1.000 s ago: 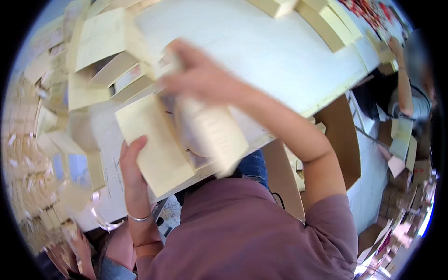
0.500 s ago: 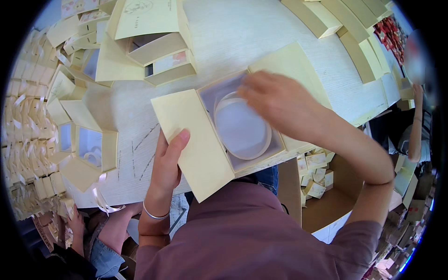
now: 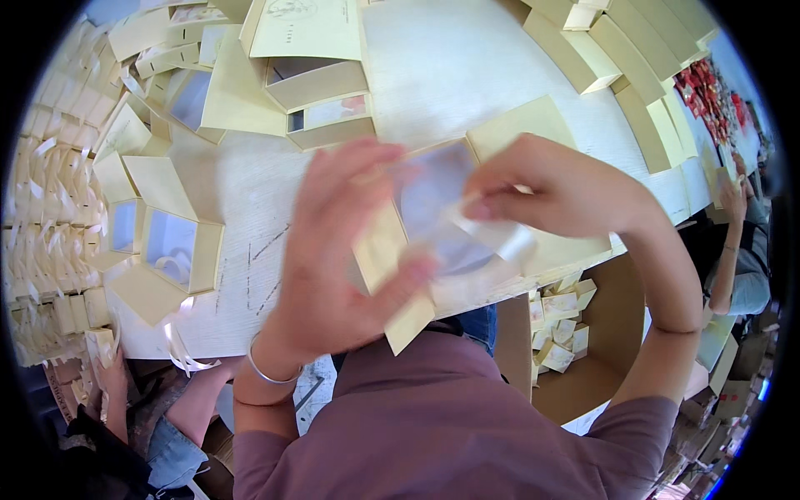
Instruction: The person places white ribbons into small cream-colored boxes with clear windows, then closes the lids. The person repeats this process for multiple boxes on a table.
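Observation:
An opened cream gift box point(image 3: 433, 196) with a pale lilac inside lies before me on the table, flaps folded out to both sides. My right hand point(image 3: 525, 187) is pinched above its right part on a pale ribbon point(image 3: 510, 240), which hangs blurred over the box. My left hand point(image 3: 342, 250) hovers over the box's left flap point(image 3: 379, 250), blurred by motion, with thumb and fingers wide apart and nothing seen between them. The hand and ribbon hide part of the box's inside.
Opened cream boxes point(image 3: 317, 83) stand at the far left, one holding a ribbon point(image 3: 175, 265). Ribboned boxes are stacked along the left edge. More boxes point(image 3: 583, 62) lie far right. A carton point(image 3: 612, 342) of small boxes sits below the table's right edge. Other people work at both sides.
My left hand has let go of the left flap and risen toward the box, opening. The right hand has drawn the ribbon loop up out of the box. The view has shifted slightly.

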`<state>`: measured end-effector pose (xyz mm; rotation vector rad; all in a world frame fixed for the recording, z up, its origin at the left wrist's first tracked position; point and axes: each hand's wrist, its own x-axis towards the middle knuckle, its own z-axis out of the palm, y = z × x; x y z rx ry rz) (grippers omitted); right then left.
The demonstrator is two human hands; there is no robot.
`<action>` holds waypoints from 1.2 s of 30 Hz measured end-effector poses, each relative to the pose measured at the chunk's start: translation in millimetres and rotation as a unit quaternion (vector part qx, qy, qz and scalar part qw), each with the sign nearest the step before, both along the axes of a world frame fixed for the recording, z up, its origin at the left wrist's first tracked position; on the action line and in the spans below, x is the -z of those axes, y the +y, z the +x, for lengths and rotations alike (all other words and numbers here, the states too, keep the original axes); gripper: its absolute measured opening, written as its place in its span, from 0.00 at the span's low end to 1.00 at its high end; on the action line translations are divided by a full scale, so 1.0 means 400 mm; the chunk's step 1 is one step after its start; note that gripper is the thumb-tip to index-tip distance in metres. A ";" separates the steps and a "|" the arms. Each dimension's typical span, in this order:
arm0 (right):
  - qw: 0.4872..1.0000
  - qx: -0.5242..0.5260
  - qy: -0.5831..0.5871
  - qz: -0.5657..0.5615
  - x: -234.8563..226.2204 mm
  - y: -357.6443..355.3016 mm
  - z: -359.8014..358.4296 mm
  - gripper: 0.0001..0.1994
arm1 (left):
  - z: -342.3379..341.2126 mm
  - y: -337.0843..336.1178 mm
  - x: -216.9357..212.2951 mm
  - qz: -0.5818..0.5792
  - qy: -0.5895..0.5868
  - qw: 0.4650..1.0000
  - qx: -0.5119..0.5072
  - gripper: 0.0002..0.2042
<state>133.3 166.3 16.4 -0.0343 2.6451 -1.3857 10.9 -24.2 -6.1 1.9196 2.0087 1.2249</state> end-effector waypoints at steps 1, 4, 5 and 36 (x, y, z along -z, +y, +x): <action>0.997 -0.026 0.064 -0.040 -0.009 0.004 0.023 0.07 | 0.026 0.011 -0.013 -0.033 0.027 0.999 0.030 0.19; 0.996 -0.093 0.011 -0.011 -0.152 0.002 0.086 0.04 | 0.122 0.008 0.008 -0.046 -0.093 0.972 0.210 0.16; 0.998 -0.063 0.014 0.002 -0.197 -0.007 0.138 0.04 | 0.163 0.011 0.008 -0.061 -0.129 0.939 0.314 0.14; 0.986 0.088 0.018 0.141 0.190 -0.055 -0.053 0.05 | -0.017 -0.094 0.168 -0.224 -0.254 0.932 -0.127 0.11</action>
